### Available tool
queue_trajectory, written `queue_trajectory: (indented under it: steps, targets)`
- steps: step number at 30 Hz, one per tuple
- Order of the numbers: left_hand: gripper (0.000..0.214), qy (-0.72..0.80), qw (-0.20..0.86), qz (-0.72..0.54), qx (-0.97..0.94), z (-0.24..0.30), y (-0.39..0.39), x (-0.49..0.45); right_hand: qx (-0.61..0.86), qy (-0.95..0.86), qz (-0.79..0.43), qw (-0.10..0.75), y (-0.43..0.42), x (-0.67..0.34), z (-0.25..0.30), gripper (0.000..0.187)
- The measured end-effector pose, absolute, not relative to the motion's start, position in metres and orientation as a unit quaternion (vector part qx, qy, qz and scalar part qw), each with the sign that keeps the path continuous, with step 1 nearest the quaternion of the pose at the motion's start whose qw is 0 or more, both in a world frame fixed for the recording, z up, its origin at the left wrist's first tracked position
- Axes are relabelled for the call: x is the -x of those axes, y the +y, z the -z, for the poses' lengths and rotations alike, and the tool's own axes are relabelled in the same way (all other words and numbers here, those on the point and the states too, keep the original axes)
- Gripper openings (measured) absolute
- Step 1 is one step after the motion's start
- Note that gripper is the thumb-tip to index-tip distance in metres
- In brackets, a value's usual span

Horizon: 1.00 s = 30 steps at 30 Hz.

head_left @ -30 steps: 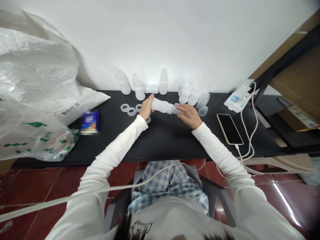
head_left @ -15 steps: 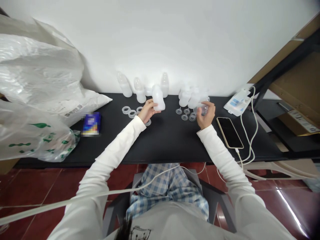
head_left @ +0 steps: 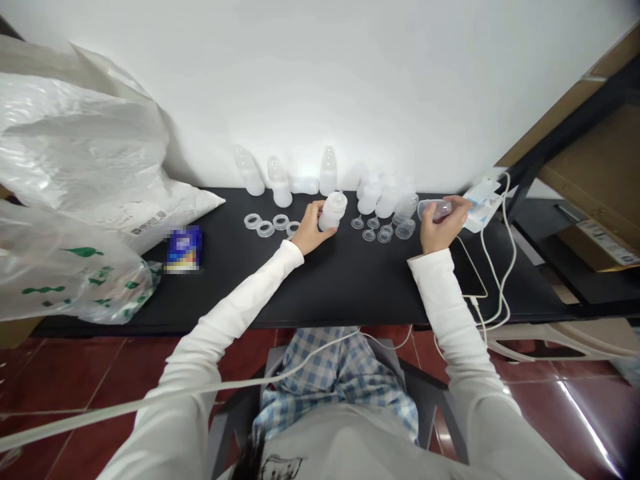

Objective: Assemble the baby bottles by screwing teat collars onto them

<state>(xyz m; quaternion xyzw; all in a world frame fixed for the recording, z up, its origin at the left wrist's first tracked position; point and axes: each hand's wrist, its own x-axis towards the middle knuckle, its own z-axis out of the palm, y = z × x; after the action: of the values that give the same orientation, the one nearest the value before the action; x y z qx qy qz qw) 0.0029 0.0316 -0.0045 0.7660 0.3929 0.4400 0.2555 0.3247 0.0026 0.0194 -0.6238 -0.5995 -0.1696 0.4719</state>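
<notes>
My left hand (head_left: 310, 230) is wrapped round a white plastic bottle (head_left: 333, 210) that stands upright on the black table (head_left: 330, 273), near the middle. My right hand (head_left: 443, 225) is raised at the right and holds a clear plastic cap (head_left: 433, 209) lying sideways in its fingers. Between the two hands lie several small clear teats (head_left: 373, 229) and a clear cap (head_left: 404, 229).
Several white bottles (head_left: 327, 172) stand along the wall. Clear rings (head_left: 265, 225) lie to the left. Big plastic bags (head_left: 75, 200) and a blue packet (head_left: 183, 248) fill the left end. White cables (head_left: 500, 267), a white adapter (head_left: 480, 200) and a shelf (head_left: 585, 173) are at the right.
The bottle, held lying between both hands a second ago, now stands upright in my left hand. My right hand came away with the clear cap and moved right, over the phone.
</notes>
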Motion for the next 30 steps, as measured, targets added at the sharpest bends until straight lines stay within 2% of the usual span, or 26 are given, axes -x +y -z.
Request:
queue_trajectory:
  steps: [3,8,11,14,18,22,24,27,30]
  targets:
    - [0.056,0.402,0.226,-0.431,-0.776,0.008,0.029,-0.003,0.685,-0.576,0.186,0.405,0.002,-0.329,-0.021,0.040]
    - [0.056,0.419,0.200,-0.388,-0.797,0.009,0.025,-0.004,0.720,-0.625,0.189,0.235,0.000,-0.323,-0.009,0.048]
    - [0.058,0.425,0.166,-0.367,-0.811,0.006,0.022,-0.004,0.718,-0.649,0.179,0.179,0.001,-0.323,0.002,0.055]
    - [0.059,0.434,0.123,-0.355,-0.819,0.004,0.019,-0.004,0.712,-0.628,0.202,0.239,-0.001,-0.321,0.004,0.062]
    - [0.058,0.404,0.084,-0.368,-0.833,0.002,0.015,-0.007,0.637,-0.641,0.217,0.369,-0.009,-0.296,-0.011,0.055]
    - [0.053,0.334,0.092,-0.400,-0.849,-0.001,0.010,-0.010,0.564,-0.737,0.155,0.339,-0.011,-0.256,-0.019,0.052]
    - [0.047,0.311,0.101,-0.423,-0.845,-0.003,0.007,-0.011,0.564,-0.747,0.132,0.325,-0.006,-0.242,-0.017,0.057]
    - [0.042,0.292,0.125,-0.454,-0.833,-0.009,0.002,-0.011,0.582,-0.723,0.081,0.363,0.005,-0.235,-0.011,0.067]
    - [0.049,0.305,0.167,-0.490,-0.800,-0.019,-0.004,-0.013,0.603,-0.689,0.047,0.400,0.014,-0.231,-0.007,0.071]
